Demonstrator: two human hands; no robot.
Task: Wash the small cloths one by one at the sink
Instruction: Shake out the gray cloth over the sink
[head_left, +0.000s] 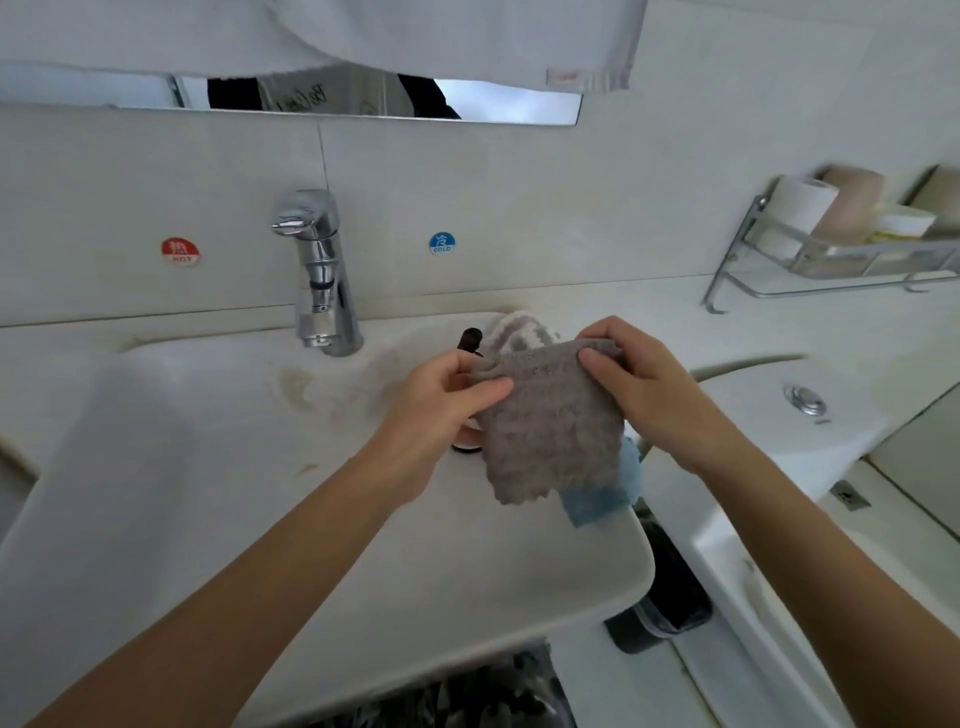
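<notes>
Over the sink's rim (363, 545), right of the faucet (317, 270), the left hand (441, 400) and right hand (639, 379) each pinch an upper corner of the hanging grey cloth (550, 436).

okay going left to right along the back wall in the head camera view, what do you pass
Red hot sticker → faucet → blue cold sticker → wire shelf holding toilet paper rolls.
</notes>
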